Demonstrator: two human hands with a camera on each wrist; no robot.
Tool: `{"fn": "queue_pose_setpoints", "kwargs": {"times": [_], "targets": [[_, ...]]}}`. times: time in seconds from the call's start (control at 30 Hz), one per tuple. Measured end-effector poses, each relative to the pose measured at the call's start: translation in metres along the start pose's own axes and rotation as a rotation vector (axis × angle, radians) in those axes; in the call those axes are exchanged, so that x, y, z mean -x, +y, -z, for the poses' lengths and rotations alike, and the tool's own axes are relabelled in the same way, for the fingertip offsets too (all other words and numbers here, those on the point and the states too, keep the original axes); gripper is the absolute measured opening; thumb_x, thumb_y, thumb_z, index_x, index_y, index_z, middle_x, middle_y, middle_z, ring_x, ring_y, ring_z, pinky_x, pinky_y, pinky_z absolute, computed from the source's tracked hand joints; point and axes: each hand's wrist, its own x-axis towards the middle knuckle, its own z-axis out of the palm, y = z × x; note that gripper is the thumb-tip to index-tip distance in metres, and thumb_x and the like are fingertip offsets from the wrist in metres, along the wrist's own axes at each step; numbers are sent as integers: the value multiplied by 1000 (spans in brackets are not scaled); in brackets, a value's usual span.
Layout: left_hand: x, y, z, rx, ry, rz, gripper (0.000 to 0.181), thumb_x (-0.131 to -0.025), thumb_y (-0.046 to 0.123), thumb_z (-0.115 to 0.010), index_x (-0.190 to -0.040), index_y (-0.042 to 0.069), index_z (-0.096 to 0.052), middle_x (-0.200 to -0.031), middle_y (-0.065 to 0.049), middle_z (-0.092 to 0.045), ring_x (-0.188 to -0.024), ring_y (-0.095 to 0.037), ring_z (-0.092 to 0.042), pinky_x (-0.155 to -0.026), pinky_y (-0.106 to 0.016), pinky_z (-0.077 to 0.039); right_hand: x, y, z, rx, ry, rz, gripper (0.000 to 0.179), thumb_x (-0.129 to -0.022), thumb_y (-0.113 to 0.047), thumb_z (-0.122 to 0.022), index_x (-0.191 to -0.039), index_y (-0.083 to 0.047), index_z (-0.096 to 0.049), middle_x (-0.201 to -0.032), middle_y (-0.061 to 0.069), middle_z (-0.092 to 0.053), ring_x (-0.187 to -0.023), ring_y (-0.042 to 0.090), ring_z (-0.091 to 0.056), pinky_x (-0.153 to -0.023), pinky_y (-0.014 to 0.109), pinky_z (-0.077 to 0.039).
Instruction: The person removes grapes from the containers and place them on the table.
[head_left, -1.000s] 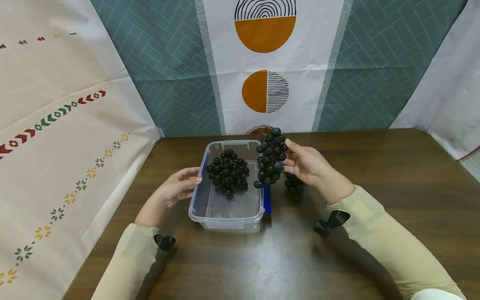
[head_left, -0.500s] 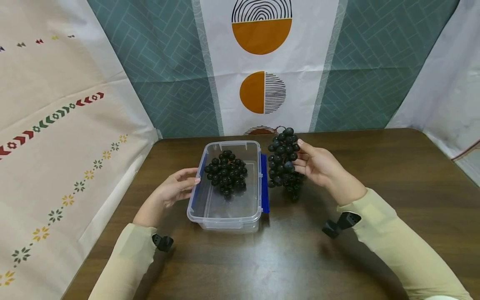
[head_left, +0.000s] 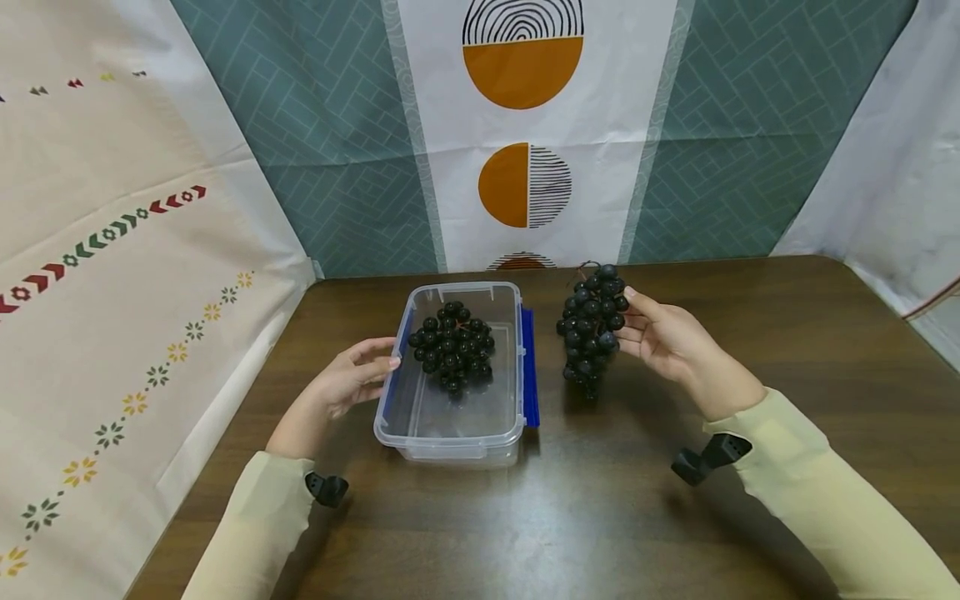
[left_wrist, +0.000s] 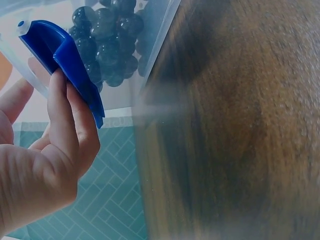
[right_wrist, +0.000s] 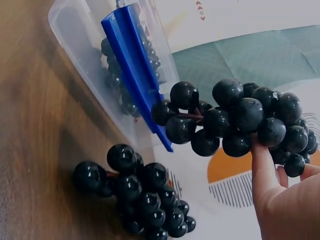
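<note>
A clear plastic container point(head_left: 465, 437) with blue side latches point(head_left: 529, 367) stands lidless on the table, and a bunch of dark grapes point(head_left: 452, 343) lies inside it. My left hand point(head_left: 358, 377) grips its left rim, thumb on the edge; in the left wrist view its fingers point(left_wrist: 62, 115) press on a blue latch point(left_wrist: 75, 65). To the right of the container, my right hand point(head_left: 667, 346) holds a second bunch of grapes point(right_wrist: 245, 117) above the table, pinched at its side. Below that bunch, a third bunch point(right_wrist: 150, 195) lies on the table, mostly hidden in the head view.
The brown wooden table point(head_left: 465, 542) reaches back to a patterned cloth point(head_left: 352, 167). A white cloth with coloured motifs point(head_left: 112, 333) hangs along the left side. Another pale cloth point(head_left: 892, 167) borders the right.
My right hand has carried its grape bunch rightward, from over the container's right edge to above the bunch on the table. My left hand stays at the rim.
</note>
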Motion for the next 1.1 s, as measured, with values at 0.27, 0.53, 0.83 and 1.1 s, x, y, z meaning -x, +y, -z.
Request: {"fn": "queue_pose_setpoints", "kwargs": {"times": [0.27,0.53,0.83,1.1], "targets": [[-1,2,1,-1,-11,-9,63,-95,26,-59,-148,9,-28,-132,-16,-43,-115,-25,-53,-84,-28,-51,4,-1,17,-97,-34,-11,28,-97,-25,-53,-79,-6,-63,-82,3,-59,-80,16,-69,-69,28,-55],[0,1,0,8,5,1,62,-96,26,-58,-148,10,-29,-132,-14,-44,-117,-25,-52,-83,-27,-51,5,1,43,-153,-64,-29,33,-99,-23,-48,-78,-4,-64,-82,4,-63,-78,18,-70,-70,31,-56],[1,-1,-1,27,4,7,60,-97,26,-56,-148,10,-29,-141,-21,-39,-118,-23,-54,-84,-27,-51,2,6,67,-38,38,-94,27,-97,-31,-50,-81,-10,-53,-105,1,-42,-144,21,-10,-112,36,-25],[-1,-3,0,26,2,1,61,-96,26,-57,-148,10,-29,-138,-19,-42,-117,-22,-55,-84,-27,-51,2,8,77,-139,-19,-70,30,-100,-25,-46,-80,-6,-58,-84,5,-58,-80,18,-68,-71,31,-54]]}}
